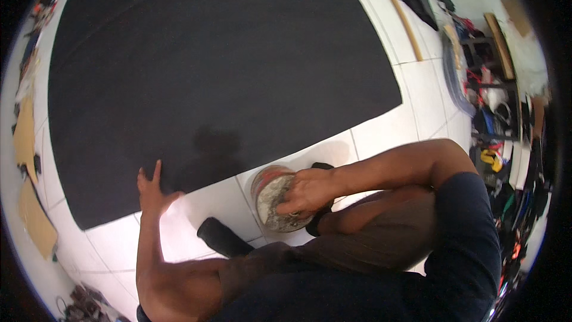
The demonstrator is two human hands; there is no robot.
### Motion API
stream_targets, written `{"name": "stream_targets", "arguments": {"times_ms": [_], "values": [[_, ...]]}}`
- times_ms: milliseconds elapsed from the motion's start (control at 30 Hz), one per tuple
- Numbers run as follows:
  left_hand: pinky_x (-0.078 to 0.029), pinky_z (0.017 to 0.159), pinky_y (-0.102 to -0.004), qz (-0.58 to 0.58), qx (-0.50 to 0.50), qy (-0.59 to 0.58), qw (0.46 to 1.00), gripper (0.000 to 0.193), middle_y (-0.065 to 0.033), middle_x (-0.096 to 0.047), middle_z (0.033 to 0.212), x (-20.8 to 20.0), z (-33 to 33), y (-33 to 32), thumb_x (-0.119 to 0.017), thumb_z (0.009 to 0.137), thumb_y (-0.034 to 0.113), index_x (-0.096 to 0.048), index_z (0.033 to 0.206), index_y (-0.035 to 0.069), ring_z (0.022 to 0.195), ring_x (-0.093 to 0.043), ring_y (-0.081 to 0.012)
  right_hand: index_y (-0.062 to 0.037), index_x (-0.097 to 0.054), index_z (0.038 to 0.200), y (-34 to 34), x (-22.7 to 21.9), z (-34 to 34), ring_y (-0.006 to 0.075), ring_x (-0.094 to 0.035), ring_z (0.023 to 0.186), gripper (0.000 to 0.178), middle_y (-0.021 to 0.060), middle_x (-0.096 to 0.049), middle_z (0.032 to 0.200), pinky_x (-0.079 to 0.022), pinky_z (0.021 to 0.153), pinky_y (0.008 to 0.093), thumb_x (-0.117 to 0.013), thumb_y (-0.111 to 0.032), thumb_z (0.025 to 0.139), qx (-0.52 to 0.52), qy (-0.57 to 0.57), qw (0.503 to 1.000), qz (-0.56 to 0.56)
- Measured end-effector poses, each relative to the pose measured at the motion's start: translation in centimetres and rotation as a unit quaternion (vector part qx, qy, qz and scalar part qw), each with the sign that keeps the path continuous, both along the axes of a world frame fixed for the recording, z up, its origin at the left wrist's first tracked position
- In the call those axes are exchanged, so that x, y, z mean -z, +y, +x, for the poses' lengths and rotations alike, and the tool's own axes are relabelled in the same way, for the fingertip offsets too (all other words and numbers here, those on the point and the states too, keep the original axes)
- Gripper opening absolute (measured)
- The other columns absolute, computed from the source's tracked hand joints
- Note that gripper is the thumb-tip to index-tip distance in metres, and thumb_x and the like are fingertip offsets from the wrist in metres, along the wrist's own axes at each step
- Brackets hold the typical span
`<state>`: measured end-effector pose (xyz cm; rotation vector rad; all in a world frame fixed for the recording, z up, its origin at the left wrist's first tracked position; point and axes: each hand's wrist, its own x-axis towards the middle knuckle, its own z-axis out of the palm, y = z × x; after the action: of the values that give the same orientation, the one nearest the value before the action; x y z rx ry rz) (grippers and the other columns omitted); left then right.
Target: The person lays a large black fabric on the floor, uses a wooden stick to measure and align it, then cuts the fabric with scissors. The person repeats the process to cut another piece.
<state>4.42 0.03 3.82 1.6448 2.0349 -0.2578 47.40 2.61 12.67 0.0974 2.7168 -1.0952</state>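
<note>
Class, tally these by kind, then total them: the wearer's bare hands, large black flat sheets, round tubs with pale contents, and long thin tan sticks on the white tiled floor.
Bare left hand and bare right hand: 2
Large black flat sheet: 1
Round tub with pale contents: 1
Long thin tan stick: 1
Total: 5

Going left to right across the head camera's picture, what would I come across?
Tan flat pieces → left hand, fingers spread → round container with the right hand in it → wooden stick → yellow item.
</note>
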Motion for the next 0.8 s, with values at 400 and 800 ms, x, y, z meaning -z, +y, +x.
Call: {"name": "stream_targets", "arguments": {"times_ms": [400,800], "values": [[-0.040,0.110,-0.0542,0.009,-0.029,0.008,1.000,0.124,-0.0317,-0.015,0.159,0.3,0.0,-0.2,-0.097,0.052,0.035,-0.030,0.156,0.035,0.146,-0.022,-0.0479,-0.0075,-0.060,0.099,9.5,-2.8,-0.2,0.0286,-0.066,0.056,0.034,0.0113,-0.061,0.061,-0.053,0.051,0.0410,-0.072,-0.031,0.079,0.242,0.055,0.968,0.041],[-0.034,0.113,-0.0611,-0.068,-0.009,0.034,0.997,0.123,-0.0366,-0.011,0.156,1.3,-0.8,0.1,-0.094,0.058,0.044,-0.022,0.157,0.031,0.146,-0.011,-0.0535,-0.0113,-0.063,0.102,14.8,-0.5,-3.7,0.0285,-0.069,0.059,0.038,0.0101,-0.067,0.066,-0.056,0.055,0.0419,-0.075,-0.037,0.077,0.327,0.015,0.941,0.080]]}}
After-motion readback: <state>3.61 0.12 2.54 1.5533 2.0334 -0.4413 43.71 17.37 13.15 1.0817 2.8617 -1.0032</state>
